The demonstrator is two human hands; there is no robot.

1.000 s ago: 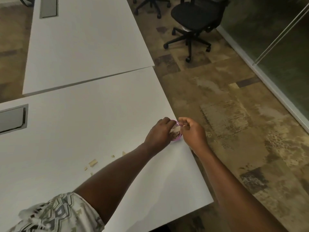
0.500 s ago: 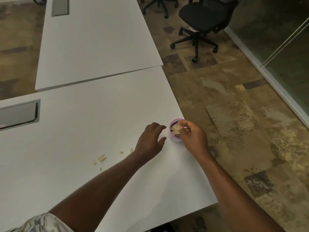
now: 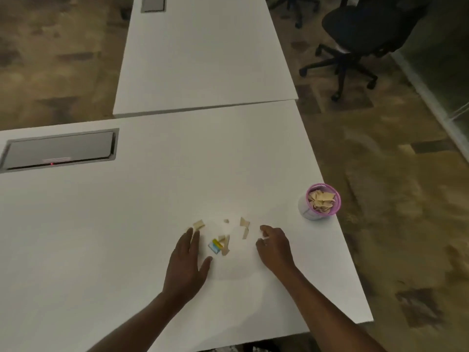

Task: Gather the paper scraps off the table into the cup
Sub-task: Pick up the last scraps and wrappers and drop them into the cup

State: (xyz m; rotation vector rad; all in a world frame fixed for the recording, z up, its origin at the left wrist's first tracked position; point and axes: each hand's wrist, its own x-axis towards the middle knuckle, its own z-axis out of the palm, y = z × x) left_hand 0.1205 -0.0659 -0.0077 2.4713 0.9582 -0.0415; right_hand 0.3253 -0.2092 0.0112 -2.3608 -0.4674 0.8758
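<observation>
A small cup [image 3: 320, 202] with a pink rim stands near the right edge of the white table [image 3: 127, 237], filled with tan paper scraps. Several loose tan scraps [image 3: 245, 226] and a blue and yellow piece [image 3: 215, 245] lie on the table between my hands. My left hand [image 3: 187, 262] lies flat on the table with straight fingers, its fingertips touching a tan scrap [image 3: 198, 224]. My right hand [image 3: 275, 246] rests to the right of the scraps with its fingers loosely curled; nothing shows in it.
A grey cable hatch [image 3: 59, 149] is set into the table at the far left. A second white table [image 3: 203, 54] adjoins at the back. A black office chair [image 3: 360, 34] stands on the patterned floor at the upper right. The table's right edge runs just beside the cup.
Both hands have left the cup and come back to the loose scraps. The left hand has flattened on the table. The view has shifted, so the cup now sits further right.
</observation>
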